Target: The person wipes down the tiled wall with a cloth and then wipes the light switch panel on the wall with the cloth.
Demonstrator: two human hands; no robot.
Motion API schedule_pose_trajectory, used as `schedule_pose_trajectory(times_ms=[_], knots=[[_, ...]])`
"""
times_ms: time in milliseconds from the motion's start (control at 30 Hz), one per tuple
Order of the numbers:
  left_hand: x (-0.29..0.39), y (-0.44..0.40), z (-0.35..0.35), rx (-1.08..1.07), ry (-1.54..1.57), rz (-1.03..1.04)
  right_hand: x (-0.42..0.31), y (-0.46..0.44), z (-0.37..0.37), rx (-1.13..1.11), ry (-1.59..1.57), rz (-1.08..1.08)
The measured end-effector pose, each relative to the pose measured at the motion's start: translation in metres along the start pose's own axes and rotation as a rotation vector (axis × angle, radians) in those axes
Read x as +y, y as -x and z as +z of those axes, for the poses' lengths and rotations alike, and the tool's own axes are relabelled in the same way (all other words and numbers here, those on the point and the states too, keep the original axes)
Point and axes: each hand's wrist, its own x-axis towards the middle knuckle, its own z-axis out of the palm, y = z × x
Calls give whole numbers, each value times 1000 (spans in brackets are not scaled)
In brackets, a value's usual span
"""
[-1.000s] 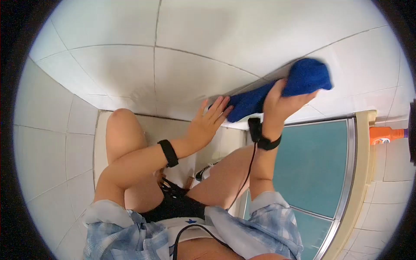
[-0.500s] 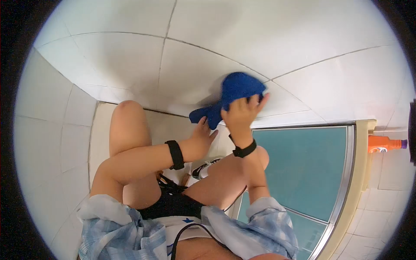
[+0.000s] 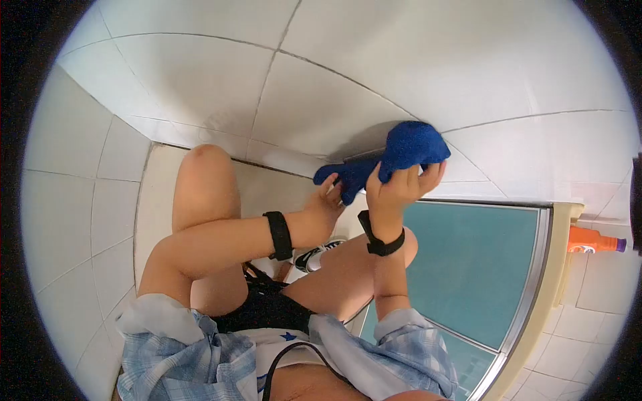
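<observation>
A blue cloth [image 3: 416, 146] lies bunched against the white tiled wall [image 3: 334, 100], with a narrower end trailing down to the left. My right hand [image 3: 400, 190] grips the upper bunch, its fingers tucked partly under the fabric and hidden there. At the trailing end, my left hand [image 3: 324, 212] has its fingers curled on the cloth's lower edge. Each wrist wears a black strap. The cloth casts a shadow on the tiles to its left.
A blue-green panel door [image 3: 475, 260] in a silver frame stands to the right, beside a cream ledge [image 3: 558, 247]. An orange bottle [image 3: 592, 239] with a purple cap is beyond it. My bent knees flank my arms. Another tiled wall [image 3: 73, 200] rises on the left.
The cloth and both hands have moved rightward, with the right hand's bunch shifting a little along the wall. The view has also shifted slightly. Both hands stay on the cloth.
</observation>
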Motion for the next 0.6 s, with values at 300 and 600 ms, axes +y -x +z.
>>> schedule_pose_trajectory(times_ms=[300,600], knots=[[11,-20,3,-108,-60,-43,2,-8,-11,-35,-18,-13],[9,-46,34,17,-75,-96,6,-14,-5,45,-89,-28]])
